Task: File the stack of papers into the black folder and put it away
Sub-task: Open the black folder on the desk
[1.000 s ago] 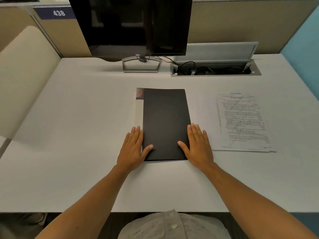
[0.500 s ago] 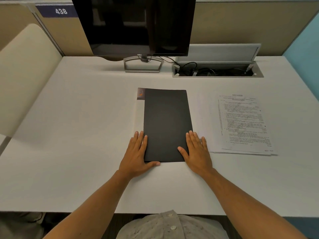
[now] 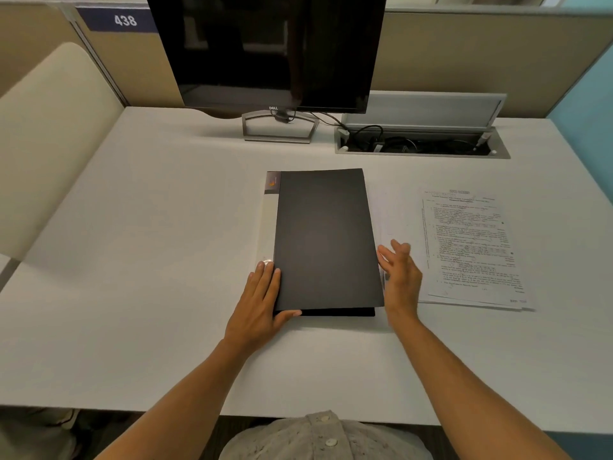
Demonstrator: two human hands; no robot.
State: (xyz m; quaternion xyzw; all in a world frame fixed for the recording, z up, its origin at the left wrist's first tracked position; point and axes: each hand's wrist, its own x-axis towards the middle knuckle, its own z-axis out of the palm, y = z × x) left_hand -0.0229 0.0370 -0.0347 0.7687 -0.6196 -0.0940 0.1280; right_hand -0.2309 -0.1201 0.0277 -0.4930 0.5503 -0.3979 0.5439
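Observation:
The black folder [image 3: 323, 240] lies in the middle of the white desk [image 3: 149, 260], its pale spine strip on the left. Its front cover is raised a little along the right edge, so a dark gap shows at the near edge. My left hand [image 3: 262, 300] rests flat on the folder's near left corner, thumb along the near edge. My right hand [image 3: 399, 277] is at the folder's right edge, fingers spread, touching the lifted cover. The stack of printed papers [image 3: 472, 250] lies flat to the right of that hand.
A dark monitor [image 3: 268, 51] on a metal stand [image 3: 280, 127] stands at the back of the desk. An open cable tray [image 3: 421, 144] with wires sits behind the papers. Beige partitions bound the back and left; a light blue panel is on the right.
My right hand has slid off the cover to the folder's right edge and the cover has begun to lift. My left hand has shifted slightly toward the near left corner.

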